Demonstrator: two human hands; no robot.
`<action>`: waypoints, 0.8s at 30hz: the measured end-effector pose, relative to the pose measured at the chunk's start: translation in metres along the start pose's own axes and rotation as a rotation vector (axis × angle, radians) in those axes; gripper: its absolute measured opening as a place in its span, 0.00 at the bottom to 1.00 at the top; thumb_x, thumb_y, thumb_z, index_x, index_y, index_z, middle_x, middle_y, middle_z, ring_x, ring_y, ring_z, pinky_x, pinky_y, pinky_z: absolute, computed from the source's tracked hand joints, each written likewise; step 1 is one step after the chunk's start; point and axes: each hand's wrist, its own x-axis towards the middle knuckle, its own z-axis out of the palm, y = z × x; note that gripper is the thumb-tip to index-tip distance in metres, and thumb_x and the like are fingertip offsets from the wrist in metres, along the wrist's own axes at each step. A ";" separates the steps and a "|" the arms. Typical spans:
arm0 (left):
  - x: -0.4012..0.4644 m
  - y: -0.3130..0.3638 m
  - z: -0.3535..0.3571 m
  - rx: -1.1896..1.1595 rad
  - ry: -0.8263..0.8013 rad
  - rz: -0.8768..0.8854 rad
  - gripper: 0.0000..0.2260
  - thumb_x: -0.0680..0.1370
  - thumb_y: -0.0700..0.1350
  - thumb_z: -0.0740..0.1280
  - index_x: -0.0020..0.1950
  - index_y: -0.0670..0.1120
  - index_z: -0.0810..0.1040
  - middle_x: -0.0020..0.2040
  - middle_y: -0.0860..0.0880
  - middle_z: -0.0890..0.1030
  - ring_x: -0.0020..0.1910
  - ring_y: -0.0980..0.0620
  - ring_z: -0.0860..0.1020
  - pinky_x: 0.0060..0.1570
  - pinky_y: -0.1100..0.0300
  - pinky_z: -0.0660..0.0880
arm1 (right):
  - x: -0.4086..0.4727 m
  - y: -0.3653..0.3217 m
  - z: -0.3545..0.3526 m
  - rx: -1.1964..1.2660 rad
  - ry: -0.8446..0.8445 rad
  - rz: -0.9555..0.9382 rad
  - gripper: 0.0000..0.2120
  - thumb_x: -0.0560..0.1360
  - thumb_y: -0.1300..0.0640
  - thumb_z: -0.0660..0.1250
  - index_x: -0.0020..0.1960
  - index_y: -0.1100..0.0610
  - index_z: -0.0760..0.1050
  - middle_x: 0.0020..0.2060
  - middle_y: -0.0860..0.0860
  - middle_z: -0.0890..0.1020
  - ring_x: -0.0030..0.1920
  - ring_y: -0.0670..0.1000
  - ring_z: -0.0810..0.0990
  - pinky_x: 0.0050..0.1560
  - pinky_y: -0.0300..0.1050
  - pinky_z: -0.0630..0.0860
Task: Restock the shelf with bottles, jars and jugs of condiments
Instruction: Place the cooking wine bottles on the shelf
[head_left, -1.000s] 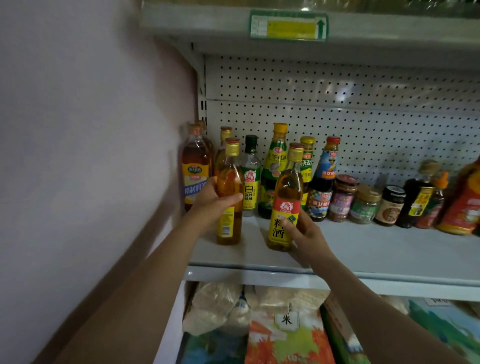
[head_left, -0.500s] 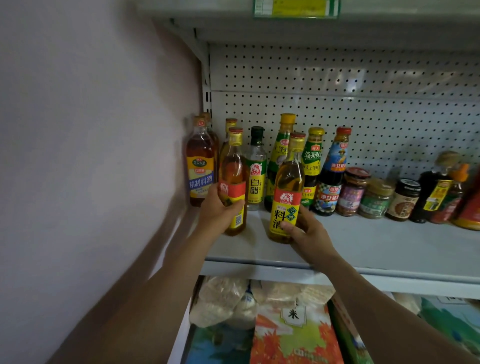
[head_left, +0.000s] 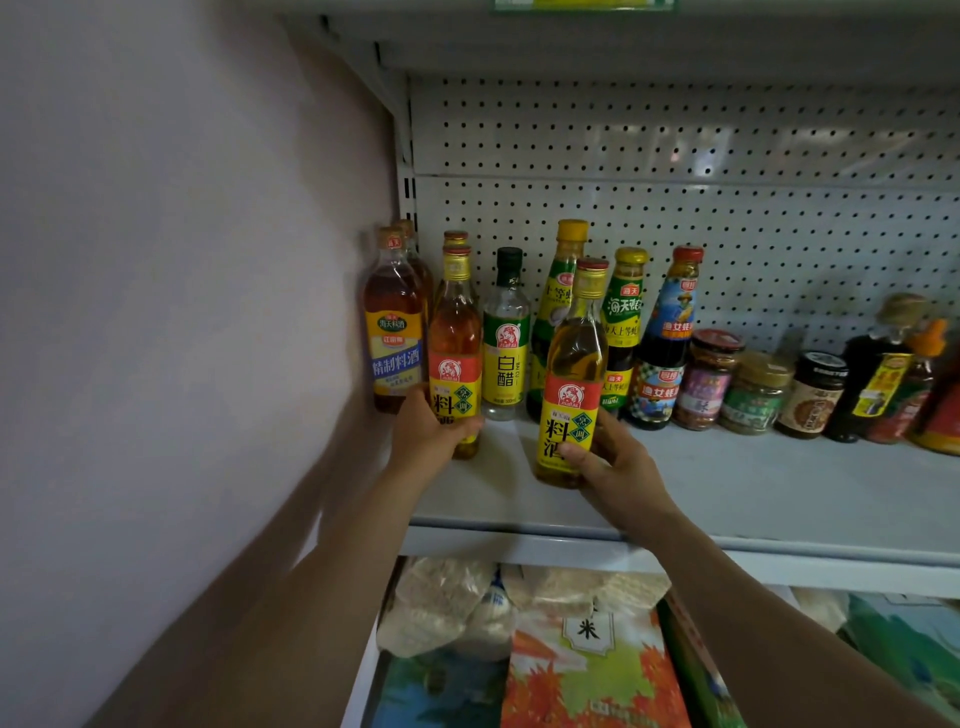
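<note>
My left hand (head_left: 428, 439) grips the lower part of an amber cooking-wine bottle (head_left: 455, 343) with a red-and-yellow label, standing on the grey shelf (head_left: 753, 493) near its left end. My right hand (head_left: 613, 462) holds a matching yellow-labelled cooking-wine bottle (head_left: 571, 374) by its base, upright at the shelf's front. Behind them stand a blue-labelled wine bottle (head_left: 395, 332), a white vinegar bottle (head_left: 505, 338), and several sauce bottles (head_left: 665, 343).
Jars (head_left: 711, 379) and dark bottles (head_left: 878, 369) line the back of the shelf to the right. A plain wall (head_left: 182, 312) closes the left side. Pegboard backs the shelf. Rice bags (head_left: 587, 665) lie on the level below.
The bottle in my left hand has turned so its front label faces me and has moved back toward the row. The right bottle stays about where it was.
</note>
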 end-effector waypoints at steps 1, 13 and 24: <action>0.001 0.002 0.002 -0.002 0.009 0.008 0.25 0.69 0.46 0.79 0.60 0.50 0.71 0.53 0.53 0.78 0.52 0.53 0.76 0.51 0.58 0.71 | 0.001 0.001 0.000 -0.003 0.003 -0.006 0.32 0.70 0.49 0.77 0.72 0.47 0.72 0.60 0.50 0.83 0.62 0.54 0.82 0.60 0.64 0.79; 0.023 -0.005 0.018 0.024 0.111 0.005 0.27 0.68 0.47 0.80 0.62 0.47 0.72 0.58 0.49 0.80 0.55 0.50 0.78 0.52 0.57 0.71 | 0.002 0.004 -0.002 -0.025 0.020 -0.014 0.31 0.71 0.48 0.77 0.71 0.45 0.72 0.59 0.48 0.84 0.61 0.51 0.82 0.61 0.62 0.79; 0.010 0.011 -0.006 -0.139 0.162 0.098 0.34 0.69 0.53 0.79 0.71 0.51 0.68 0.62 0.52 0.80 0.61 0.52 0.79 0.62 0.46 0.76 | -0.006 -0.004 -0.001 -0.002 0.054 0.060 0.41 0.57 0.36 0.82 0.66 0.47 0.72 0.60 0.49 0.83 0.61 0.54 0.82 0.60 0.64 0.79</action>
